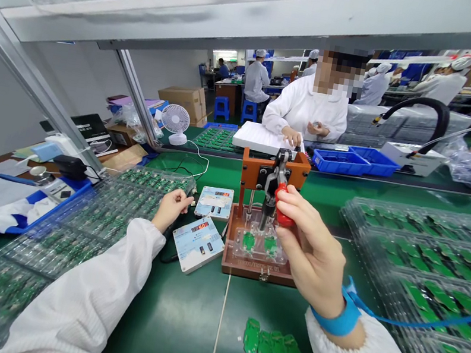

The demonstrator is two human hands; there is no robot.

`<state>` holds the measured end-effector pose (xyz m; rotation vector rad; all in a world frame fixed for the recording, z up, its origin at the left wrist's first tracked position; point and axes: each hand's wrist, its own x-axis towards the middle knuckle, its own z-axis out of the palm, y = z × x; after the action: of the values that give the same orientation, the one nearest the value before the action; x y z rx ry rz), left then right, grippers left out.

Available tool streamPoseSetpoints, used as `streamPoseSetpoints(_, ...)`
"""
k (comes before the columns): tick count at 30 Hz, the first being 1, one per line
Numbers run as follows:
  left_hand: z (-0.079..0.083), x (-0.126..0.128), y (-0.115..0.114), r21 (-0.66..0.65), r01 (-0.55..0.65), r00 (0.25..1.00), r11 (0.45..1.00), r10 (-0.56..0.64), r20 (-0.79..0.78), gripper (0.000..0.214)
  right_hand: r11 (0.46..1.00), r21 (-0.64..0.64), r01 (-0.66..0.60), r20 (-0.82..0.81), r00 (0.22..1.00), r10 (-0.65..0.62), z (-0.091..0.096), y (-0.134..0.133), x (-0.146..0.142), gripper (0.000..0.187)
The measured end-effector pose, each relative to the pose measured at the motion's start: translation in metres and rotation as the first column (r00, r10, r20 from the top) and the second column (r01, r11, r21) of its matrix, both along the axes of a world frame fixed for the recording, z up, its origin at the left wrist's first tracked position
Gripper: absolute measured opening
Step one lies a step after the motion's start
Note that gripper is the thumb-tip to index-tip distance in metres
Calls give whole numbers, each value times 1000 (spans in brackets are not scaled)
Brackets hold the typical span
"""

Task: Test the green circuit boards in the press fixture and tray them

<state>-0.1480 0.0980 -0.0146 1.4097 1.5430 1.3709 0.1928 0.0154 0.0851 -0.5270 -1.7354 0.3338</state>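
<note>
My right hand (317, 250) is wrapped round the red lever handle (283, 205) of a toggle-clamp test fixture (251, 170). Under the fixture's clear plate lie two green circuit boards (248, 240). My left hand (173, 208) is curled, its fingertips pressed together beside two white meter boxes; whether they hold anything small is hidden. The nearer meter box (197, 245) and the farther meter box (214, 202) have lit red digits. Several loose green circuit boards (274, 349) lie on the mat in front of the fixture.
Clear trays of circuit boards stand at left (87, 224) and right (426, 250). A blue wrist strap cord (432, 324) runs off to the right. Across the bench a co-worker (310, 108) sits behind blue bins (339, 162). A metal shelf (243, 21) spans overhead.
</note>
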Motion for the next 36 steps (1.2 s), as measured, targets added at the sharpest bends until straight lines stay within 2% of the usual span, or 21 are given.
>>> streamPoseSetpoints(7, 1, 1, 0, 5, 0, 1000, 1000, 0, 3, 41, 994, 39, 97, -19, 995, -97, -1, 0, -7, 47)
streamPoseSetpoints(11, 0, 2, 0, 16, -5, 1000, 1000, 5, -3, 40, 957, 198, 211, -20, 977, -211, -4, 6, -11, 42)
streamPoseSetpoints(14, 0, 1, 0, 17, 1, 1000, 1000, -1, -10, 40, 930, 244, 274, -28, 961, -275, 5, 7, -11, 36)
streamPoseSetpoints(16, 0, 1, 0, 14, 7, 1000, 1000, -7, -14, 40, 910, 259, 325, -17, 943, -332, 23, 8, -9, 29)
streamPoseSetpoints(18, 0, 1, 0, 11, 9, 1000, 1000, -9, -20, 40, 904, 265, 334, -15, 939, -343, 52, 13, -8, 24)
streamPoseSetpoints(21, -1, 1, 0, 11, 7, 999, 1000, -7, -31, 41, 962, 183, 201, -37, 980, -197, 102, 38, -9, 20)
streamPoseSetpoints(23, -1, 1, 1, 13, 9, 999, 1000, -8, -42, 41, 996, 50, 73, -44, 996, -71, 129, 65, -12, 19)
streamPoseSetpoints(24, -2, 1, 1, 14, 10, 999, 1000, -10, -49, 41, 998, -55, 30, -32, 999, -32, 139, 80, -14, 20)
streamPoseSetpoints(26, -4, 0, 2, 14, 16, 998, 1000, -15, -66, 41, 963, -271, 6, 5, 1000, -5, 150, 107, -18, 22)
streamPoseSetpoints(28, -4, -1, 3, 16, 19, 996, 1000, -18, -92, 41, 916, -397, 55, 56, 998, -36, 148, 127, -19, 26)
streamPoseSetpoints(29, -4, -1, 2, 22, 16, 994, 1000, -13, -110, 40, 913, -395, 96, 80, 994, -70, 143, 133, -18, 27)
streamPoseSetpoints(31, -1, 1, -1, 51, -4, 987, 999, 13, -161, 33, 935, -297, 193, 110, 980, -167, 126, 136, -7, 24)
streamPoseSetpoints(34, 10, 14, -12, 119, -15, 968, 993, 45, -248, 15, 926, -145, 348, 53, 937, -344, 80, 118, 21, 22)
streamPoseSetpoints(36, 19, 33, -23, 174, 55, 940, 983, 8, -342, 15, 870, -191, 456, 24, 888, -460, 39, 95, 39, 27)
